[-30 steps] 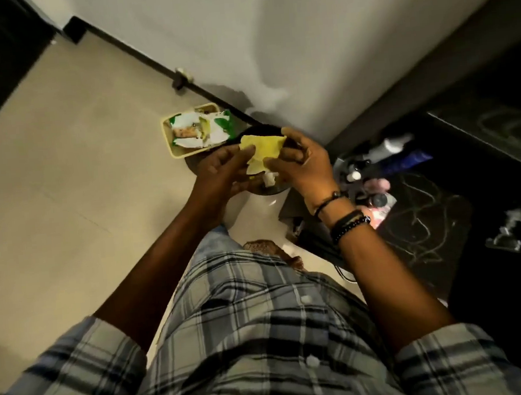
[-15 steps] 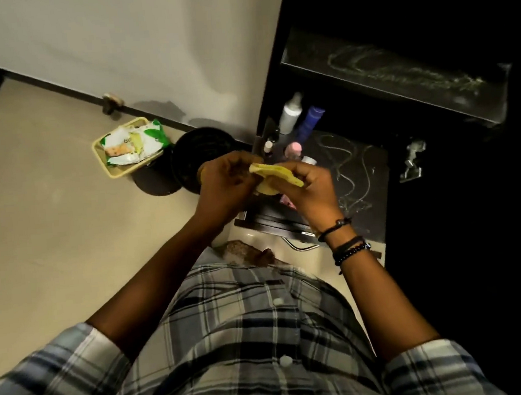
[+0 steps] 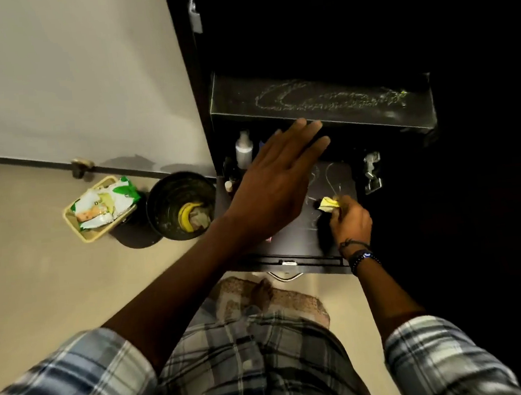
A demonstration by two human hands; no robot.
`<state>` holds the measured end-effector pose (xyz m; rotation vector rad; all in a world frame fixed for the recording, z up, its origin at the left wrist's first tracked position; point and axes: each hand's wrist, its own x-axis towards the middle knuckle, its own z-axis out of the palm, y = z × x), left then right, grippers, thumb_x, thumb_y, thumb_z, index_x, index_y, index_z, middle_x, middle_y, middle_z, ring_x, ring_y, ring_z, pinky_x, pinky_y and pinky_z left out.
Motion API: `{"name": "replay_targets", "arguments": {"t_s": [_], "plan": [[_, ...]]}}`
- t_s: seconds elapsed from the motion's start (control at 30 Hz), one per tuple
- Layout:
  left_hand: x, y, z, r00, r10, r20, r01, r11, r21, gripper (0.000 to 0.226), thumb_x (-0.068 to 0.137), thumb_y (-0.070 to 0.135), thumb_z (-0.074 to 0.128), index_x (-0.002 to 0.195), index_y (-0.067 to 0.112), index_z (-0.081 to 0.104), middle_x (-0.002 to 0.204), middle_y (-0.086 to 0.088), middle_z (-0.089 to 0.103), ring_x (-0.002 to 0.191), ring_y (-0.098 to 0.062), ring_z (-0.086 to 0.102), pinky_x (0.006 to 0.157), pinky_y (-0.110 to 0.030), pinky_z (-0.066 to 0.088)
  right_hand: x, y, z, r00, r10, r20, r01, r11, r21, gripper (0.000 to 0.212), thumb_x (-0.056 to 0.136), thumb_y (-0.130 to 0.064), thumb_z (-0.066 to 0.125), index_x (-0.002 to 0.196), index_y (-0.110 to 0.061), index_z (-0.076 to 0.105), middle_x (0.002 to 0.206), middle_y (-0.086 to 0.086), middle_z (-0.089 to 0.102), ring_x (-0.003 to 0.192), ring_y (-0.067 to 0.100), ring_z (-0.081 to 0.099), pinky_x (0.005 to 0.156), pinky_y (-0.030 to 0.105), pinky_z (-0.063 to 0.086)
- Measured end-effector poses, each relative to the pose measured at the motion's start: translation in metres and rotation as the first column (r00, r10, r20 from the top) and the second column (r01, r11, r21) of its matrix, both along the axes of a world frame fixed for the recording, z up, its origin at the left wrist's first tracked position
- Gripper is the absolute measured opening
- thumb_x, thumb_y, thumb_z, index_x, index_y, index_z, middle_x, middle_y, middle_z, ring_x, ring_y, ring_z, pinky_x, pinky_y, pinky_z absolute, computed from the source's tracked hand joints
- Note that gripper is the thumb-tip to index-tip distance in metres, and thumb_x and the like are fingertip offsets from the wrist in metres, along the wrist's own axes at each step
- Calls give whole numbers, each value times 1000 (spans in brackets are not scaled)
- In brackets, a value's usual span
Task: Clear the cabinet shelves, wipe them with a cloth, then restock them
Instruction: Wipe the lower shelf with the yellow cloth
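A black cabinet stands open in front of me. Its upper shelf (image 3: pixel 323 103) is bare and shows dusty wipe marks. My right hand (image 3: pixel 351 221) presses a folded yellow cloth (image 3: pixel 328 204) onto the lower shelf (image 3: pixel 300 234). My left hand (image 3: pixel 277 186) hovers over that shelf's left side, flat, fingers apart, holding nothing. Behind it, a white bottle (image 3: pixel 243 150) and small containers (image 3: pixel 228 186) stand at the shelf's back left, partly hidden by the hand.
On the floor left of the cabinet sits a black bin (image 3: pixel 180 206) with a banana peel inside. Beside it is a yellow basket (image 3: pixel 75 224) of white and green packets. A metal hinge (image 3: pixel 371 172) shows on the cabinet's right. A white wall runs behind.
Both hands held the yellow cloth together before. Now the right hand alone has carried it down onto the lower shelf, and the left hand has let go and reached forward over the bottles.
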<state>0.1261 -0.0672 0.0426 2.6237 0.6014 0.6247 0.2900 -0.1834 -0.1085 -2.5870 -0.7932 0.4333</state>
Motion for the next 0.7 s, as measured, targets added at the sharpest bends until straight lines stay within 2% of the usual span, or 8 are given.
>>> {"name": "replay_targets", "arguments": {"t_s": [0.1, 0.17, 0.3, 0.4, 0.47, 0.57, 0.63, 0.7], "plan": [[12, 9, -5, 993, -39, -110, 51, 992, 115, 57, 90, 9, 51, 143, 8, 32, 153, -15, 27, 143, -30, 18, 117, -47, 19, -3, -6, -13, 987, 159, 7, -159, 987, -4, 38, 87, -1, 54, 121, -14, 62, 122, 14, 64, 114, 34, 59, 95, 35, 47], [15, 11, -10, 978, -39, -206, 73, 985, 159, 54, 95, 16, 38, 147, 10, 24, 156, -13, 20, 145, -29, 13, 118, -46, 13, -10, -9, -26, 941, 338, -30, -338, 941, -25, 42, 84, 3, 51, 123, -8, 60, 130, 15, 58, 123, 33, 54, 105, 35, 40], [16, 16, -20, 954, -22, -298, 73, 984, 162, 56, 97, 24, -3, 148, 11, 15, 157, -11, 12, 146, -25, 4, 119, -44, 5, -17, -29, -51, 824, 567, -9, -559, 809, -181, 56, 85, -21, 33, 138, -8, 46, 143, 14, 47, 131, 32, 46, 114, 41, 32], [13, 23, -30, 954, 2, -299, 65, 975, 214, 56, 94, 15, 16, 149, 12, 8, 157, -9, 4, 145, -24, 0, 118, -47, 5, -1, -26, -55, 843, 537, -24, -527, 816, -236, 62, 90, -29, 22, 147, -5, 28, 154, 15, 27, 143, 31, 26, 119, 43, 19], [12, 26, -33, 957, 1, -290, 63, 976, 210, 59, 90, 15, 18, 148, 12, 6, 155, -8, -1, 145, -23, -2, 118, -47, 4, 19, -6, -56, 882, 471, -7, -459, 856, -238, 67, 89, -31, 16, 147, 0, 25, 155, 21, 23, 144, 36, 21, 118, 43, 14], [5, 21, -42, 950, -16, -311, 83, 976, 203, 60, 90, 12, 18, 149, 13, 5, 156, -8, -2, 145, -25, -2, 119, -47, 6, 48, 37, -58, 888, 460, 13, -441, 858, -265, 63, 92, -26, 29, 147, 4, 22, 155, 25, 18, 144, 39, 17, 119, 43, 12], [-3, 15, -53, 935, -15, -354, 92, 975, 201, 65, 89, 9, 27, 150, 13, 5, 158, -8, -1, 146, -26, -2, 119, -47, 10, 63, 70, -62, 872, 489, 18, -460, 832, -311, 61, 93, -26, 35, 145, 4, 26, 151, 28, 24, 141, 41, 22, 119, 45, 14], [-11, 9, -62, 925, -14, -380, 85, 982, 171, 66, 87, 11, 30, 150, 12, 8, 158, -8, 3, 146, -26, 1, 119, -46, 11, 69, 99, -65, 858, 513, 15, -470, 799, -375, 68, 85, -38, 20, 138, 0, 38, 140, 25, 40, 127, 41, 36, 110, 46, 23]]}}
